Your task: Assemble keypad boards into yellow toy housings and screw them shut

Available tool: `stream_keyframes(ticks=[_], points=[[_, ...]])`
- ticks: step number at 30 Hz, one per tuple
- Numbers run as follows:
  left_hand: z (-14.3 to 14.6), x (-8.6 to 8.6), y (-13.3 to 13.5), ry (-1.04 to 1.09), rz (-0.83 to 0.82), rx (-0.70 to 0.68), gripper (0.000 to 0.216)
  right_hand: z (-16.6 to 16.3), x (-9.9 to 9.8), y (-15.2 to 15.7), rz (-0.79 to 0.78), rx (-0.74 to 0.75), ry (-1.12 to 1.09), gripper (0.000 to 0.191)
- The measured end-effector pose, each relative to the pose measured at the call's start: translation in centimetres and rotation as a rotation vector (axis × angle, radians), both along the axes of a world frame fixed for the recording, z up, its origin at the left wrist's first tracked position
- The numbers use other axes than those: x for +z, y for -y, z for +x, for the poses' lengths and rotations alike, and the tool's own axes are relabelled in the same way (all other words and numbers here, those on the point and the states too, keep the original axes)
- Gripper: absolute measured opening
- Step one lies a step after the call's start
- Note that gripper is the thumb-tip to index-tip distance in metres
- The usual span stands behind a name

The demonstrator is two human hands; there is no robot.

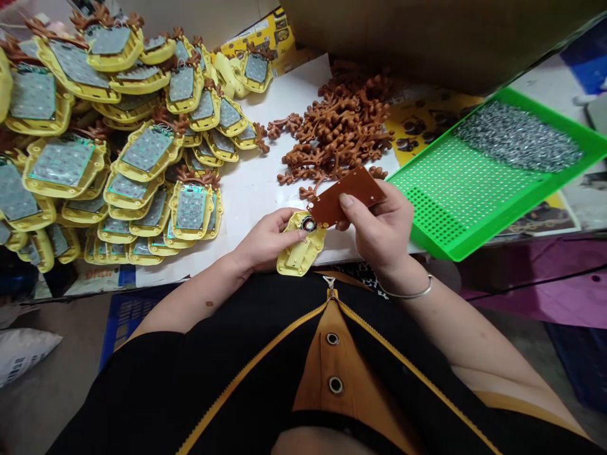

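My left hand (272, 237) is closed around a yellow plastic toy shell (300, 256), its hollow inner side facing up. A small round speaker (308, 224) sits near the top of this shell, by my left thumb. Pinched between thumb and fingers of my right hand (382, 221) is a brown circuit board (348, 194), tilted, its plain brown face towards me. The board's lower left corner overlaps the shell's upper right edge; whether they touch, I cannot tell. Just beyond my hands lies a heap of brown antler-shaped plastic pieces (339, 129).
Many yellow shells with circuit boards and brown antlers (147, 151) are piled at the left. A green perforated tray (474, 237) holding a mound of small metal screws (519, 136) stands at the right. Behind is a large cardboard surface (403, 38).
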State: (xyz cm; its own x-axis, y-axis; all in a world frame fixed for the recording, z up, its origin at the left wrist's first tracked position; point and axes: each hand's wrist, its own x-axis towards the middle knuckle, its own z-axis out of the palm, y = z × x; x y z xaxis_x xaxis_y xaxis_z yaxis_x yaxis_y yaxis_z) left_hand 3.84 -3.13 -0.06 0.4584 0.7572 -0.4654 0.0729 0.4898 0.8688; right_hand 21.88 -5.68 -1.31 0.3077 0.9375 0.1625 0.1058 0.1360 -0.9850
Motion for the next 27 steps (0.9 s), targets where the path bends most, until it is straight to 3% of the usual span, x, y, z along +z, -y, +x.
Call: stream_keyframes(ticks=[5,11,18,22,27], points=[[0.1,0.1,-0.2,-0.052,0.011,0.020,0.035,0.2,-0.7,0.1,-0.001,-0.058,-0.038,0.022],[0.4,0.9,0.0,-0.314,0.378,-0.027,0.030,0.1,-0.1,-0.1,-0.177,-0.125,0.045,0.011],[1.2,2.5,0.5,-0.594,0.621,-0.167,0.035,-0.3,2.0,0.7,-0.083,-0.196,0.263,0.007],[1.3,2.4,0.3,-0.570,0.612,-0.184,0.034,-0.4,2.2,0.9,0.034,-0.160,0.317,0.010],[1.1,1.6,0.0,-0.325,0.407,-0.100,0.031,-0.2,0.8,0.6,0.194,-0.094,0.364,0.017]])
